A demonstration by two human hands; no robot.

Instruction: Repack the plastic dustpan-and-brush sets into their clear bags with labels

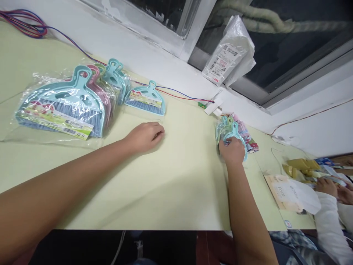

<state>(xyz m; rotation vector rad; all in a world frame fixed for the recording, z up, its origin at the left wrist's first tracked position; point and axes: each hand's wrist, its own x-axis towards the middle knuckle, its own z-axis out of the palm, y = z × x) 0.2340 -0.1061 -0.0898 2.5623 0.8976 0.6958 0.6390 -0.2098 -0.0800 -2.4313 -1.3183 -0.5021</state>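
On the pale yellow-green table (176, 176), my left hand (146, 137) rests with its fingers curled in; nothing shows in it. To its upper left, a row of bagged dustpan-and-brush sets (60, 106) stands in light blue, pink and green, the front one with a printed card and blue bristles. One light blue dustpan set (145, 99) lies just behind this hand, apart from it. At the right, my right hand (234, 151) is closed on a light blue dustpan set (234, 129) at the front of a small group. My fingertips there are partly hidden.
Patterned fabric (249, 141) lies behind the right-hand group. Red and blue wires (182, 95) run along the wall. A plastic-wrapped package (227, 55) stands on the window sill. At the far right, a co-worker's hands (327, 187) are near yellow items (300, 166) and a printed paper bag (284, 191).
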